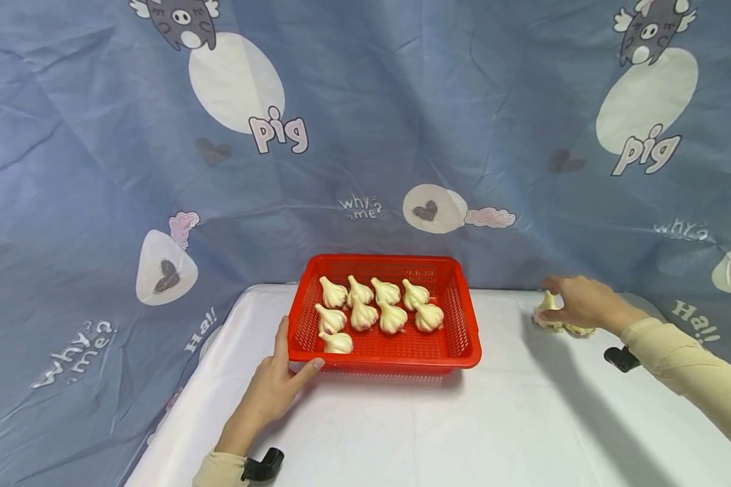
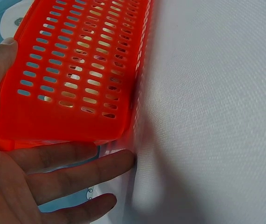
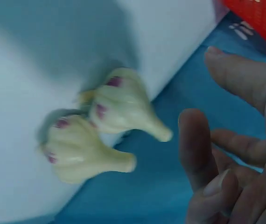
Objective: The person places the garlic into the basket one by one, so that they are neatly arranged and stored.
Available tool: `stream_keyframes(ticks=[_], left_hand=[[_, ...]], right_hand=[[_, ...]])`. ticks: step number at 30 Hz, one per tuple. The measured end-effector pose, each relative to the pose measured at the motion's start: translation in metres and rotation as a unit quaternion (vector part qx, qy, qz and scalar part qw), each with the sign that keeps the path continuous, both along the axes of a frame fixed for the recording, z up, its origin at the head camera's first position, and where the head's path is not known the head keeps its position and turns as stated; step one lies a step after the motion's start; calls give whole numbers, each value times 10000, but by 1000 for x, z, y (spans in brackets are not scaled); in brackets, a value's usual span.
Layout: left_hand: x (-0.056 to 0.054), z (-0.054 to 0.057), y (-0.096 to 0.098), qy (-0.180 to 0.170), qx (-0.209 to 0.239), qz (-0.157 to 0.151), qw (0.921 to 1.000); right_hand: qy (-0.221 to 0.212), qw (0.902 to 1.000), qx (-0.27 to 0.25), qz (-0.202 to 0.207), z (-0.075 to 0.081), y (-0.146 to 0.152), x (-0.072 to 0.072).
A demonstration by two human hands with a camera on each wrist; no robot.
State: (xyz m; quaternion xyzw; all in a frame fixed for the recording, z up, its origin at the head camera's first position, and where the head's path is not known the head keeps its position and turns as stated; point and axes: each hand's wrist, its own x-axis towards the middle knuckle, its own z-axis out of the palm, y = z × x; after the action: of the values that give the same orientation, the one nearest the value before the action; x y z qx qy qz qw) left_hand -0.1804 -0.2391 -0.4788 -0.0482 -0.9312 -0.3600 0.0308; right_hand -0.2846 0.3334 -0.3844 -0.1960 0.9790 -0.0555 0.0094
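Observation:
My left hand [image 1: 274,385] rests on the front left corner of a red basket [image 1: 390,360], thumb on the front rim and fingers extended along the left side. In the left wrist view, straight fingers [image 2: 81,172] reach past the corner of the slotted basket wall. Several cream garlic bulbs [image 1: 392,318] stand in rows inside, mostly toward the left. At the right, my right hand [image 1: 591,304] hovers by two garlic bulbs on the table. The right wrist view shows one bulb [image 3: 123,102] beside another bulb [image 3: 81,151], both apart from the spread thumb and loosely bent fingers.
A white cloth covers the table [image 1: 390,433]. Blue printed fabric [image 1: 365,135] hangs right behind the basket and along the left side. Each wrist wears a black device, seen at the left wrist [image 1: 264,465] and the right wrist [image 1: 621,358].

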Motion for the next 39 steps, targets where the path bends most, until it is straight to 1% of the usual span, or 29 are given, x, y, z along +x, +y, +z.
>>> stream_keyframes(ticks=[3,8,12,17,22,29,35,39], left_hand=[[2,0,-1,-31,-11,33,10000],[4,1,-2,-39,-2,23,10000],[3,0,-2,-35,-7,6,10000],[2,-2,-1,-17,13,4,10000],[1,-4,1,23,-4,20,10000],[1,-2,2,30,-2,23,10000],[1,0,1,38,-22,-8,10000],[0,-1,1,50,-27,-16,10000]], right_hand=[[-99,9997,6,-224,-9,6,3],[-113,9992,81,-365,-24,15,6],[-192,9990,160,-373,-36,23,7],[-229,9988,85,-415,-47,29,7],[-71,9986,41,-518,-54,31,8],[64,9983,-56,-574,-62,30,9],[120,9976,-337,-596,-67,27,14],[231,9971,-456,-572,-74,26,17]])
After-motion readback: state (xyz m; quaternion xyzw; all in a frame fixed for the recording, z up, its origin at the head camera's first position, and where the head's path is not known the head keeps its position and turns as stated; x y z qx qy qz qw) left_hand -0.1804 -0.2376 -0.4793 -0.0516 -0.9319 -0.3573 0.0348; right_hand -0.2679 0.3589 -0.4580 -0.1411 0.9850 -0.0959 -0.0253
